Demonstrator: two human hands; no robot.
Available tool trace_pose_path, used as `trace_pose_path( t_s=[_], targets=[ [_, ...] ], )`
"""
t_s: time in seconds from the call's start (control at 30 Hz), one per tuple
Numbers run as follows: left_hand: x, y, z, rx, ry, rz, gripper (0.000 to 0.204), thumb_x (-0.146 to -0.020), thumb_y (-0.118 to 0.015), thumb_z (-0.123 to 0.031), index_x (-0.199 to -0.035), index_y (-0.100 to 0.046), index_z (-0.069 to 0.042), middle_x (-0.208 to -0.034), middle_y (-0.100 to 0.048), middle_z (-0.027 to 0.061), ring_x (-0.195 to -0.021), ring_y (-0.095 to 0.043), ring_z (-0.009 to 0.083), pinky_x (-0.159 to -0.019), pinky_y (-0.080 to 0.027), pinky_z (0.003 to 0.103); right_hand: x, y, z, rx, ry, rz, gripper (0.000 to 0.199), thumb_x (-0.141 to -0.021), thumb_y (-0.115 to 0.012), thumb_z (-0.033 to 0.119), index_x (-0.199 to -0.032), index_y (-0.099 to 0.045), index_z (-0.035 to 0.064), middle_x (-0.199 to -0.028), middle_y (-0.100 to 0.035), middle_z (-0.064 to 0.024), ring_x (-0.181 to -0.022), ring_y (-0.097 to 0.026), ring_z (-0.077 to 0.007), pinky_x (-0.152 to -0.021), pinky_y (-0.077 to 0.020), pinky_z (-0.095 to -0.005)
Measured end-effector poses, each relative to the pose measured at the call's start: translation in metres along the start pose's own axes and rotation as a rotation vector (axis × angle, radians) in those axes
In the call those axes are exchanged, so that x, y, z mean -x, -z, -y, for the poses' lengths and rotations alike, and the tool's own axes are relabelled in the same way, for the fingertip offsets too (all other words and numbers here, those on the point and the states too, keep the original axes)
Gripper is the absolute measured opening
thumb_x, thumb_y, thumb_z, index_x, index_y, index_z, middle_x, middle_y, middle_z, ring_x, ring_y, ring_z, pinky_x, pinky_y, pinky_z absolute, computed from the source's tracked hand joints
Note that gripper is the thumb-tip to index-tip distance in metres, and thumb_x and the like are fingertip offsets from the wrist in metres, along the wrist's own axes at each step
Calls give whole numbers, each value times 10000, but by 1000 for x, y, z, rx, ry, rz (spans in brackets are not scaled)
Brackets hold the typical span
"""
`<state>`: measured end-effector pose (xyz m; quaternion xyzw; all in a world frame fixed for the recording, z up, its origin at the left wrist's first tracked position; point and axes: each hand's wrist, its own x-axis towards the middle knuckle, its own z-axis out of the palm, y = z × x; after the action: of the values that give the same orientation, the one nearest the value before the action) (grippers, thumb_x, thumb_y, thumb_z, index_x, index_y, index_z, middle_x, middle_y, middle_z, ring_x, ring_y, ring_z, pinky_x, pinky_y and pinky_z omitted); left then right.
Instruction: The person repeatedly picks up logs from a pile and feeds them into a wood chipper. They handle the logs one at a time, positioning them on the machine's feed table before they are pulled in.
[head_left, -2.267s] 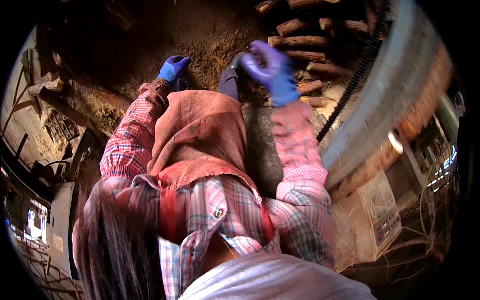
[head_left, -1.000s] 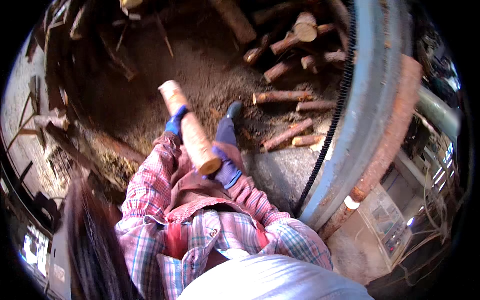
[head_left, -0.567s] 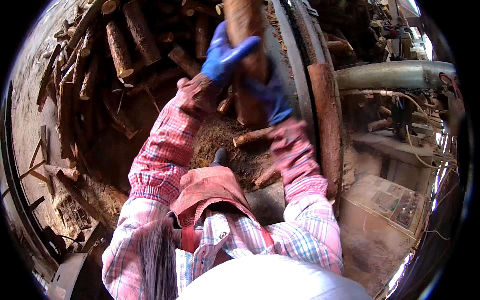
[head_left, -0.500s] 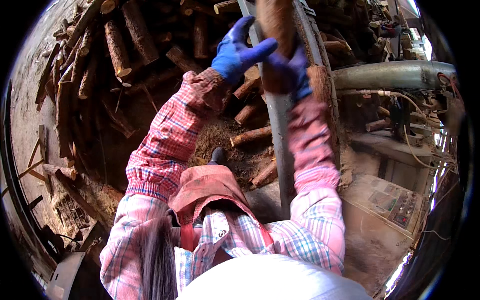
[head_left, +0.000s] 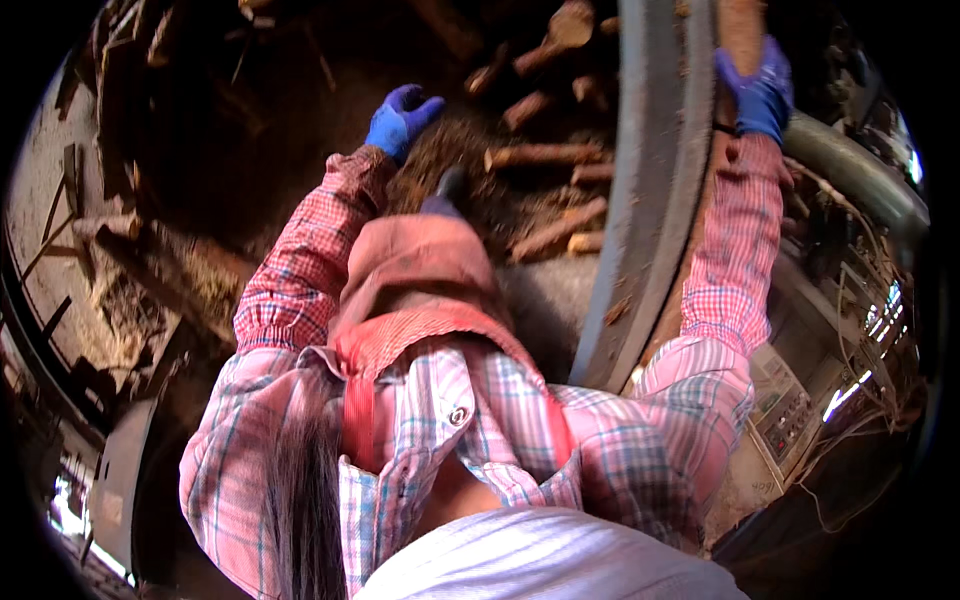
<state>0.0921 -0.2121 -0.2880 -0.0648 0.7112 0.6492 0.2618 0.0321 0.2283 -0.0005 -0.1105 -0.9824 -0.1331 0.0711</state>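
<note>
My left hand (head_left: 403,122), in a blue glove, hangs over the dirt floor with its fingers apart and nothing in it. My right hand (head_left: 762,95), in a blue-purple glove, is stretched far out to the right. Its thumb and fingers straddle the near end of a log (head_left: 741,32), whose far part runs out of the picture. That log lies beside a long grey metal rail (head_left: 640,190). Another brown strip of wood (head_left: 708,215) shows between the rail and my right forearm.
Several cut logs (head_left: 550,155) lie on the dirt left of the rail. A thick metal pipe (head_left: 850,170) and a control box with knobs (head_left: 785,410) stand at the right, with loose cables. More wood (head_left: 165,270) and a dark panel (head_left: 125,480) are at the left.
My left hand has come away from the log. My right hand has moved right with the log, across the rail. The view has shifted left over the rail and piles.
</note>
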Motion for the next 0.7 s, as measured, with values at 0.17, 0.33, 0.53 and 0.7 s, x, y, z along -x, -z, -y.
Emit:
trace_pose_path(
  t_s=[0.17,0.33,0.53,0.7],
  targets=[
    [27,54,117,4,291,-82,588,-764,-736,-350,-1160,-557,44,-1107,-617,157,-1013,-584,222,-873,-468,319,153,-61,247,-1284,97,-50,331,-806,-685,207,-1061,-622,5,-966,-660,-122,-874,-633,-192,-730,-521,-310],
    [55,141,248,2,484,-121,311,-889,-596,-226,-1098,-615,5,-983,-637,31,-880,-559,123,-799,-437,252,349,-354,374,-1221,-405,1528,752,-715,-724,487,-1228,-474,-1,-1214,-486,-199,-1106,-474,-293,-927,-388,-379],
    [224,282,410,-356,983,-551,166,-847,-646,-247,-800,-628,-89,-655,-521,-35,-566,-421,83,-508,-328,258,472,-686,278,-627,-1693,867,679,-645,-780,499,-1056,-607,-13,-986,-625,-120,-832,-571,-274,-770,-455,-378],
    [392,351,530,-311,1259,-844,190,-853,-616,-58,-1034,-585,-12,-924,-645,95,-772,-605,199,-680,-524,325,468,-823,236,-1335,-1719,689,790,-776,-590,624,-1273,-493,17,-1161,-591,-101,-960,-574,-263,-877,-433,-362]
  ],
)
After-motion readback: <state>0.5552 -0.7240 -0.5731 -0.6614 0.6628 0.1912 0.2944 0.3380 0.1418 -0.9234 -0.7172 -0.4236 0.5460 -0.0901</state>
